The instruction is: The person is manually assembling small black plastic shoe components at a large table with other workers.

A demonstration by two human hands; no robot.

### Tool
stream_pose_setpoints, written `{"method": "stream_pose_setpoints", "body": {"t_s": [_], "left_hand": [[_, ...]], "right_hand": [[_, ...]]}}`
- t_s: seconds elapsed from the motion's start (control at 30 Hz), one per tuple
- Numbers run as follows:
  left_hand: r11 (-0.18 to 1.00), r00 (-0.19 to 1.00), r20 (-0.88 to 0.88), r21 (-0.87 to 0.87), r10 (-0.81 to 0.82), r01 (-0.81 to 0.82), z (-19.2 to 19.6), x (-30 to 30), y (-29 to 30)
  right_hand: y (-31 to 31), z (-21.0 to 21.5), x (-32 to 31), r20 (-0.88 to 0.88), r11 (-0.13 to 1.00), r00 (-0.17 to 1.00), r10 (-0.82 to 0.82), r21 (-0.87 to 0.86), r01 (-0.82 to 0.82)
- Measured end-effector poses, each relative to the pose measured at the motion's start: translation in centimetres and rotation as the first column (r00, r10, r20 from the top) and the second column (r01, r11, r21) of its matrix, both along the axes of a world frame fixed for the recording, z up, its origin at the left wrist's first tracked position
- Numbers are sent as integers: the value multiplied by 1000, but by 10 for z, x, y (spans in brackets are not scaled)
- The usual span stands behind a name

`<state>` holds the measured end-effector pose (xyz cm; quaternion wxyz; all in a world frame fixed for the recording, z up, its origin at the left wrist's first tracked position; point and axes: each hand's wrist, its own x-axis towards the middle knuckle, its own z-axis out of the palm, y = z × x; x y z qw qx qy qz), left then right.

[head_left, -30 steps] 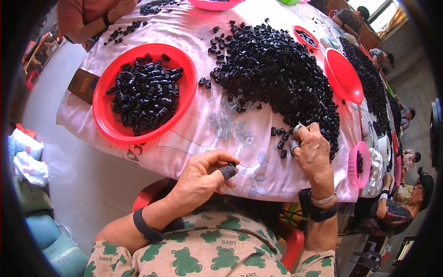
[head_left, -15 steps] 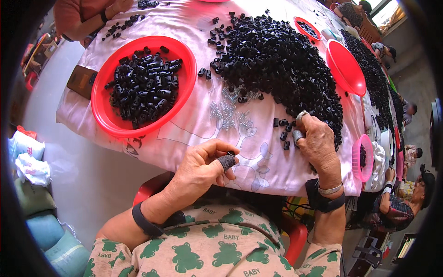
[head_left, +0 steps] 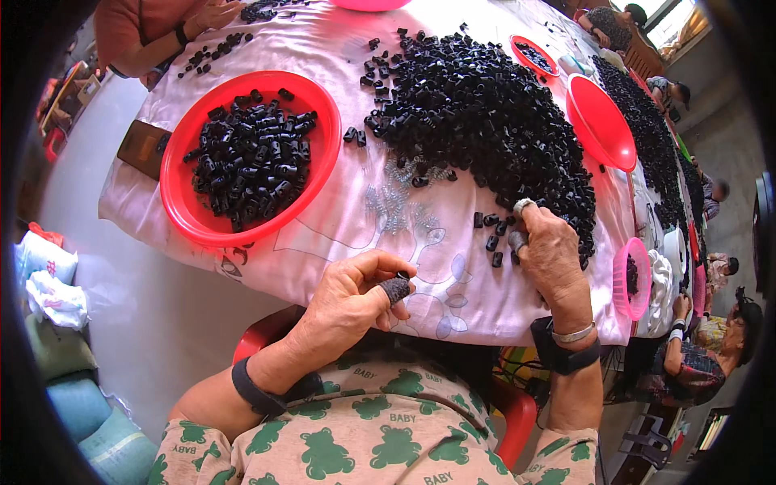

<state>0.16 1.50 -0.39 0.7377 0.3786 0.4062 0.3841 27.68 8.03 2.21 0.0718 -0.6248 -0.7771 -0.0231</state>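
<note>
My left hand [head_left: 347, 295] is closed in a pinch on a small black plastic piece [head_left: 402, 275], which looks like a cord lock part; a dark wrap covers the thumb. My right hand [head_left: 554, 246] reaches to the near right edge of a large heap of black cord lock parts [head_left: 485, 113]. Its thumb and forefinger, both with pale tape on the tips, are apart beside several loose parts [head_left: 492, 242]. The other fingers curl out of sight. Small metal springs [head_left: 396, 202] lie scattered on the cloth between the heap and my left hand.
A red basin [head_left: 174, 194] of black parts stands at the left, by a brown case [head_left: 144, 149]. An empty red basin [head_left: 602, 121] and a pink basket [head_left: 632, 279] are at the right. A co-worker's arm [head_left: 153, 52] is at the far left; other people sit along the right.
My right hand has shifted very slightly left at the heap's edge. My left hand keeps its pinch on the black piece, nearly unmoved. The view has tilted a little.
</note>
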Motion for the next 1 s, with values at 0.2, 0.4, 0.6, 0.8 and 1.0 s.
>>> {"method": "stream_pose_setpoints", "body": {"t_s": [0.2,0.4,0.6,0.8,1.0], "left_hand": [[1000,1000,-1,5,5,-5,-1,-1,-1],[1000,1000,2,-30,4,-4,1,0,0],[1000,1000,-20,-18,-1,1,1,-2,1],[999,1000,6,-30,-15,15,0,-2,0],[1000,999,52,7,1,-1,-5,-2,-1]], "right_hand": [[0,2,-1,-222,995,974,-43,-93,23],[-15,12,-18,-506,976,841,-190,-188,107],[-37,-12,-40,-576,994,810,105,27,-109],[-49,-6,-28,-709,1000,705,-9,-11,2],[-48,-11,-42,-438,992,894,94,121,-45]]}}
